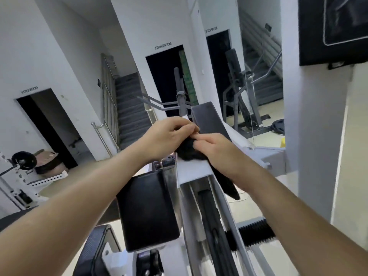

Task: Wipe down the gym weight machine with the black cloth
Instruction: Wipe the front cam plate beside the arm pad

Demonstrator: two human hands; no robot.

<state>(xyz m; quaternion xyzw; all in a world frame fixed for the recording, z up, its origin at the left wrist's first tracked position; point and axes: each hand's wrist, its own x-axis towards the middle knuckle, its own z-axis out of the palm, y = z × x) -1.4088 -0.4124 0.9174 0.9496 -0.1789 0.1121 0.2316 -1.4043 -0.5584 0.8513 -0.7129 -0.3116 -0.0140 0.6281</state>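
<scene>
The weight machine's white steel frame runs up the middle of the view, with a black pad on its left and another black pad at its top. A black cloth lies bunched on the frame, and one end hangs down the right side. My left hand pinches the cloth's upper edge with curled fingers. My right hand grips the cloth from the right, pressing it onto the frame. Both hands meet just below the top pad.
A grey staircase with a steel railing rises at the back left. A barbell with a black plate is at the far left. A wall mirror at the right reflects another machine. A white pillar stands close on the right.
</scene>
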